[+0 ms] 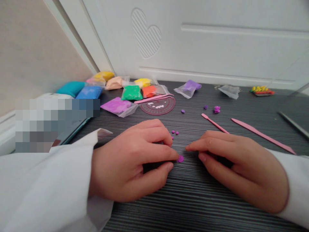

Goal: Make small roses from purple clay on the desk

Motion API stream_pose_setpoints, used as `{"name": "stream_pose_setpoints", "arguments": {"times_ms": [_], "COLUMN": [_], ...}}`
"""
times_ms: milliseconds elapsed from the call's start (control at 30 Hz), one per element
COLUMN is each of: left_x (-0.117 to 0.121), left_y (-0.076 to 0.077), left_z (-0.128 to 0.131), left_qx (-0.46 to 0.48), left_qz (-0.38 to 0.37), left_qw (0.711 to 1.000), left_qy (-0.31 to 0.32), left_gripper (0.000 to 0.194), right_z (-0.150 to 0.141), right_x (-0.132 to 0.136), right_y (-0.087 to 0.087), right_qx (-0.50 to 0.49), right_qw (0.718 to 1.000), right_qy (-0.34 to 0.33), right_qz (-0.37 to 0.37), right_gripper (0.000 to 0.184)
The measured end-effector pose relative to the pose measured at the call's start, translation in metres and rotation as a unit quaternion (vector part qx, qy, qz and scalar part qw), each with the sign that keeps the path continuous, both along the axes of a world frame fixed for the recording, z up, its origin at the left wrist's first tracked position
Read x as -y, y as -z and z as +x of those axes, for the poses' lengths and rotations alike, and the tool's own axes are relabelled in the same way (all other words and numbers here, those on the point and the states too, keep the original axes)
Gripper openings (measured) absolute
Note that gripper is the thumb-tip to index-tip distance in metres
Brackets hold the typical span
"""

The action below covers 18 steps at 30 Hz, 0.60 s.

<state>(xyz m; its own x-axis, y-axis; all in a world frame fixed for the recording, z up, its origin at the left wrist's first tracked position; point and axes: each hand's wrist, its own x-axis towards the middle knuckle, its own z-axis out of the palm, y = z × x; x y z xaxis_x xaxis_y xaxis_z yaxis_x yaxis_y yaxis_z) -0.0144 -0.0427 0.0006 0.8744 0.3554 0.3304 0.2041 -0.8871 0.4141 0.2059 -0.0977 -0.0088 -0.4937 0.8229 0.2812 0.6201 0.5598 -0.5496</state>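
My left hand (135, 158) rests over the dark ribbed tabletop (183, 199), and its index fingertip touches the edge of a small flat disc of magenta clay (181, 158). Its thumb is apart from the index finger, and nothing is gripped. Just to the right, my right hand (243, 167) holds nothing; its index finger stretches toward the disc without touching it, with the thumb below. Beyond the left fingers lie a few tiny magenta clay balls (177, 132), one partly hidden by a finger.
Several bags of coloured clay, such as a green one (132, 92) and a magenta one (118, 105), stand at the back left. Behind the hands lie a round transparent disc (158, 110), a purple clay flower (217, 109), pink tools (263, 135) and a yellow-red clay piece (262, 90).
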Motion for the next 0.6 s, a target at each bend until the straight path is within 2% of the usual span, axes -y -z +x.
{"name": "stream_pose_setpoints", "arguments": {"times_ms": [167, 467, 600], "left_x": [0.0004, 0.0073, 0.0075], "left_y": [-0.0016, -0.0031, -0.0015], "left_z": [0.0009, -0.0001, -0.0026], "left_qx": [-0.018, -0.082, -0.095], "left_qz": [0.011, 0.112, 0.131], "left_qw": [1.0, 0.99, 0.987], "left_qy": [0.007, 0.004, 0.004], "left_gripper": [0.023, 0.025, 0.03], "right_z": [-0.0006, 0.0, 0.0003], "right_x": [-0.0001, -0.0007, -0.0012], "right_y": [0.0004, 0.0011, 0.0019], "right_qx": [-0.02, -0.017, -0.014], "right_qw": [1.0, 1.0, 1.0], "right_qy": [0.009, 0.004, 0.002], "right_qz": [0.001, 0.003, 0.003], "right_gripper": [0.031, 0.031, 0.031]}}
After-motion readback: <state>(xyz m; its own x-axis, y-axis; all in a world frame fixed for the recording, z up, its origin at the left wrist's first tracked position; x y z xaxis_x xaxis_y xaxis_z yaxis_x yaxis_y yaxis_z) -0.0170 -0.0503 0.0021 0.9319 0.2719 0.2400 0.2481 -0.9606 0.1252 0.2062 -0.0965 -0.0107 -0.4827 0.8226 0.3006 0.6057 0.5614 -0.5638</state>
